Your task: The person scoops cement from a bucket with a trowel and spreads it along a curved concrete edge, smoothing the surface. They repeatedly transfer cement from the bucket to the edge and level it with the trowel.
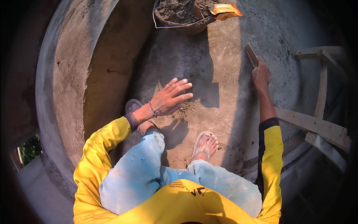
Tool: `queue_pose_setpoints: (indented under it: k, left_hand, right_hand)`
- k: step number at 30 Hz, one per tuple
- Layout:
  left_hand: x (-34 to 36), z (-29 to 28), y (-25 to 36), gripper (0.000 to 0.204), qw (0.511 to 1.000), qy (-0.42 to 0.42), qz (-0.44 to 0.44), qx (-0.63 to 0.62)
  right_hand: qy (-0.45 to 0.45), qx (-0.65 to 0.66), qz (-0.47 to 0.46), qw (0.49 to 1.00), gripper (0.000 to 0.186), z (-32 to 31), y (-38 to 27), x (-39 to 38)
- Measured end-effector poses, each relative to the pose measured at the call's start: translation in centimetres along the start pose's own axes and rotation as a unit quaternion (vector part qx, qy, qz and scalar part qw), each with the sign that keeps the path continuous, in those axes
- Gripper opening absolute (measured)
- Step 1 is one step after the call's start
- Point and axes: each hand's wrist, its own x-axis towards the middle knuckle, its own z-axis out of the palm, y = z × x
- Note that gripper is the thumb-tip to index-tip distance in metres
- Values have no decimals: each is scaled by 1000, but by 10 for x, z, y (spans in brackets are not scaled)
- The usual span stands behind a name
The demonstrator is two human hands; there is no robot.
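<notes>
My left hand (172, 97) hangs over the floor between my feet, palm down with its fingers stretched out. It holds nothing, and its shadow falls near a small scatter of crumbly mortar (185, 110). Farther out to the right, my right hand (261, 76) is closed round a flat, brownish hand tool (252, 55), seen almost edge-on. Its shape resembles a plasterer's float, but most of its face and its grip are hidden. Whether the tool touches the grey surface beside it, I cannot tell.
A bucket (190, 29) of grey-brown mortar stands at the far side, an orange packet (226, 11) at its rim. Wooden bars (313, 127) jut in at the right. A rough wall (71, 74) rises on the left. My sandalled feet (205, 146) are on the floor.
</notes>
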Motion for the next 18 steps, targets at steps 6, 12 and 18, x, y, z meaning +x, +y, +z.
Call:
queue_pose_setpoints:
  k: [6, 12, 18]
  left_hand:
    - [-46, 98, 0, 65, 910, -308, 270, -68]
    - [-24, 73, -45, 68, 947, -249, 178, 100]
    - [-52, 63, -3, 73, 983, -84, -95, 130]
  right_hand:
    - [20, 102, -193, 976, 35, 61, -73, -30]
    - [-112, 56, -360, 925, 24, 54, -140, -118]
    - [-251, 191, -123, 941, 26, 28, -104, -136]
